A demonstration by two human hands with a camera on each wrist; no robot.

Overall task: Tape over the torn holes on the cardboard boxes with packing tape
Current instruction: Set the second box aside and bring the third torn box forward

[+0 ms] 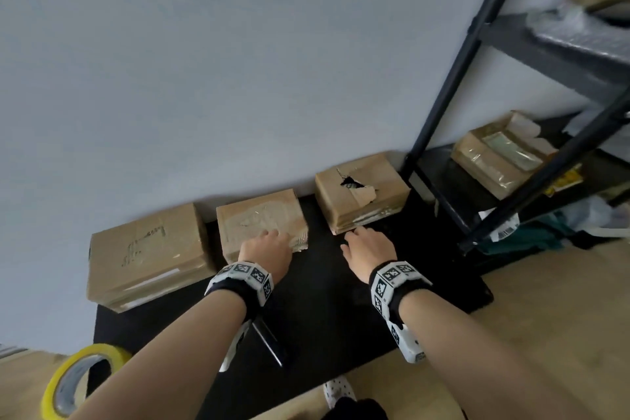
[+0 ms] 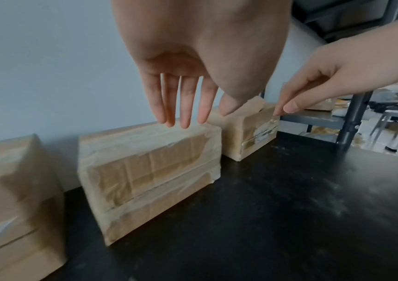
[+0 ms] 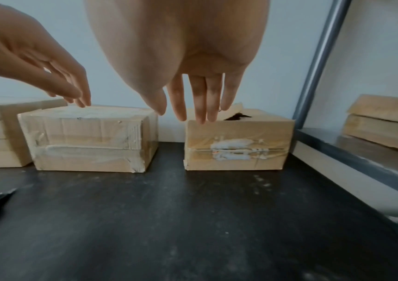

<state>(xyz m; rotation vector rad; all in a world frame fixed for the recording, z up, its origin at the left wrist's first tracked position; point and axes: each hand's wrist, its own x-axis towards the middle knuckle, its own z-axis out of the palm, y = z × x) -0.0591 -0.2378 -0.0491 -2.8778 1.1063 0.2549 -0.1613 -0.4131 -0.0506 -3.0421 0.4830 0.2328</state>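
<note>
Three cardboard boxes stand in a row against the wall on a black mat (image 1: 324, 290). The right box (image 1: 361, 193) has a torn hole (image 1: 351, 182) in its top. The middle box (image 1: 260, 222) is covered with clear tape. The left box (image 1: 146, 249) is larger. My left hand (image 1: 269, 245) hovers over the middle box's near edge with straight fingers (image 2: 183, 106). My right hand (image 1: 368, 245) reaches with straight fingers (image 3: 200, 98) just above the right box's near top edge. Both hands hold nothing. A yellow tape roll (image 1: 78, 382) lies at the bottom left.
A dark metal shelf rack (image 1: 511, 119) stands to the right with another taped box (image 1: 501, 153) on its low shelf. A black knife-like tool (image 1: 271, 344) lies on the mat under my left forearm. The floor (image 1: 545, 334) is light wood.
</note>
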